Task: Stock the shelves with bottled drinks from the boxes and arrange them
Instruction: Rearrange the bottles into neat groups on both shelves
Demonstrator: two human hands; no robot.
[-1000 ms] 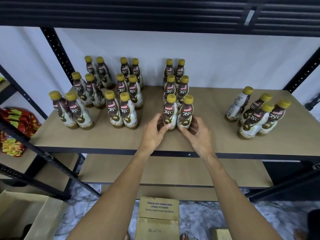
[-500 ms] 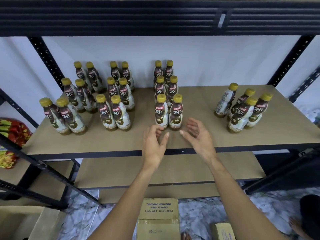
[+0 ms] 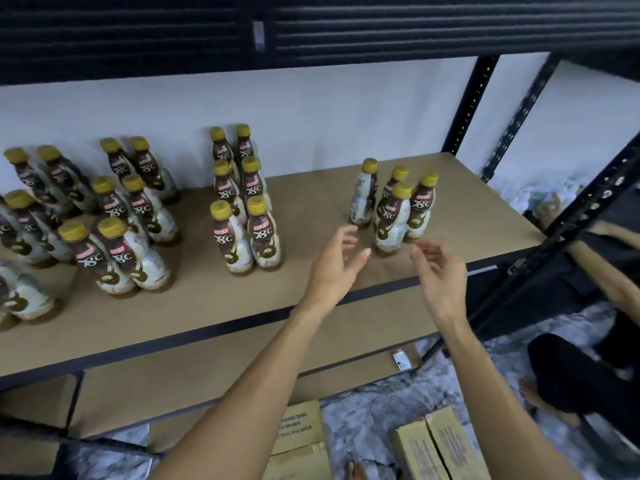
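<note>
Brown-and-white coffee bottles with yellow caps stand on the wooden shelf (image 3: pixel 311 209). A tidy double row (image 3: pixel 242 202) runs back from the shelf's middle, and more paired rows (image 3: pixel 121 230) fill the left. A loose cluster of bottles (image 3: pixel 394 206) stands on the right. My left hand (image 3: pixel 337 263) hovers just left of that cluster, fingers relaxed and empty. My right hand (image 3: pixel 440 271) hovers in front of it, fingers loosely bent and empty. Neither hand touches a bottle.
Black uprights (image 3: pixel 464 109) frame the shelf at the right, and an upper shelf edge (image 3: pixel 311 32) hangs overhead. A lower shelf (image 3: pixel 242 362) lies below. Cardboard boxes (image 3: pixel 429 445) sit on the marble floor. Another person (image 3: pixel 581 375) crouches at the right.
Both hands let go of the front pair in the middle row, pulled back, and moved right toward the loose cluster. The view swung right too.
</note>
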